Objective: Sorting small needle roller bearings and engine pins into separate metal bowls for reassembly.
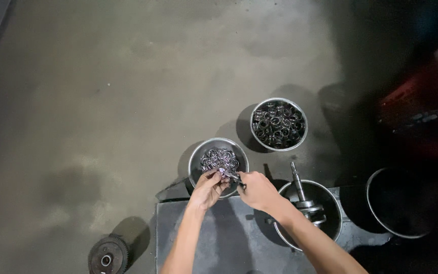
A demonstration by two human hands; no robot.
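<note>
Head view: my left hand point(208, 189) and right hand point(256, 190) both pinch one small metal ring part point(227, 175), fingers closed, over the steel bowl of rings point(218, 158). Second ring bowl point(279, 123) at 1 o'clock; shaft bowl point(307, 208) at 4 o'clock.

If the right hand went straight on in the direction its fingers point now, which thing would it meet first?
The right hand points left and slightly up, toward the left hand. It would probably meet the small metal part pinched between both hands first, then the left hand's fingers, above the bowl of metal rings. Depth is uncertain.
</note>
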